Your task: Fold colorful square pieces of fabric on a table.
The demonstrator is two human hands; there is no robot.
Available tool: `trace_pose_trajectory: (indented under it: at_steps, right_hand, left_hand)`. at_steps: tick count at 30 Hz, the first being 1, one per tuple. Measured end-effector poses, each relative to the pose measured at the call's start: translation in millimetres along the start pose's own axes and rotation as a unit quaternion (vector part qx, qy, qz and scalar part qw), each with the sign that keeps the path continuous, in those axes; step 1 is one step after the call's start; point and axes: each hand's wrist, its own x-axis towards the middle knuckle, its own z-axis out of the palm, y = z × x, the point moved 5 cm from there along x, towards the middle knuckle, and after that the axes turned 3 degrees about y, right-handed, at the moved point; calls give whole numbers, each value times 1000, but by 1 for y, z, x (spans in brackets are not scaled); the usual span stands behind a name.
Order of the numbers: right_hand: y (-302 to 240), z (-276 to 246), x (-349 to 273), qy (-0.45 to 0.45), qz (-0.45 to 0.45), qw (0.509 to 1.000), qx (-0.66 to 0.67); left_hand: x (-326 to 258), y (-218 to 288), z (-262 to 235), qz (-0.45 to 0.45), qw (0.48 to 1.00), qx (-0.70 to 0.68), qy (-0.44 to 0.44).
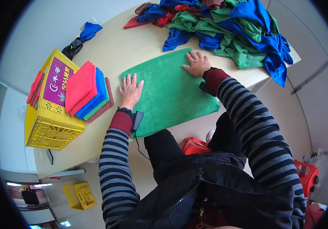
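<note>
A green cloth towel [171, 91] lies spread out before me, its near edge hanging over the table's front. My left hand [131, 91] rests on the towel's left side with the fingers apart. Over at the far right corner, my right hand [197, 64] lies flat on the cloth, fingers spread. Neither hand grips anything. To the left stands a stack of folded towels [89, 91] in red, blue, green and brown, leaning against a yellow plastic crate [55, 128].
A heap of crumpled blue, green, red and brown cloths [225, 30] covers the table's far right. A dark phone-like object [49, 156] lies near the left edge of the table [106, 49]. Another yellow crate [79, 195] and a red plastic stool [307, 177] are on the floor.
</note>
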Motion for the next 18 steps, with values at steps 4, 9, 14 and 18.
trace_pose_trajectory:
  at_steps: [4,9,14,18]
  right_hand:
    - [-19,-8,16,37,10,994,-99]
    - [-106,8,36,14,-134,991,19]
    - [-98,30,44,26,-136,990,18]
    - [-76,22,47,27,-103,994,3]
  left_hand:
    - [13,9,-9,16,998,52,19]
    - [52,53,11,135,990,-15,23]
    - [59,55,23,136,989,-59,27]
    - [56,33,19,67,996,-35,38]
